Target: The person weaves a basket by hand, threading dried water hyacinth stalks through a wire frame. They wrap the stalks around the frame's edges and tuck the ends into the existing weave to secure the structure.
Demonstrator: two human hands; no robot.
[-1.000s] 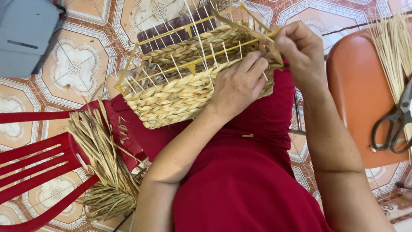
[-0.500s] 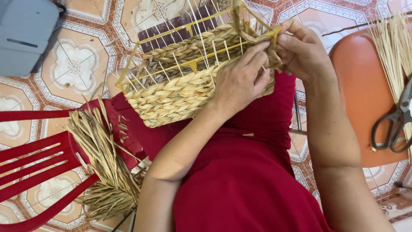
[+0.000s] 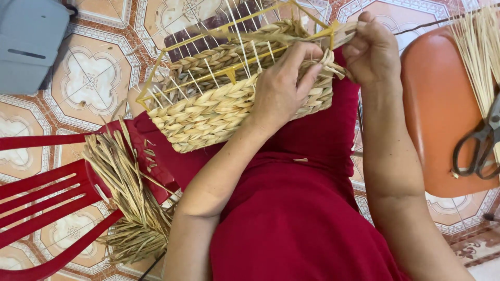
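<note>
Since a second ago our right hand (image 3: 372,49) has shifted up and outward, pulling the straw strand (image 3: 344,35) clear of the corner; our left hand (image 3: 284,86) stays pressed on the basket (image 3: 208,112) wall, fingers curled over the rim. The right hand is pinched shut on the strand. The half-woven basket on a yellow wire frame (image 3: 229,26) rests on our red lap, nothing inside it. A straw bundle (image 3: 127,192) lies on the red chair (image 3: 41,192); scissors (image 3: 482,140) sit on the orange stool (image 3: 435,104). No labels are seen.
</note>
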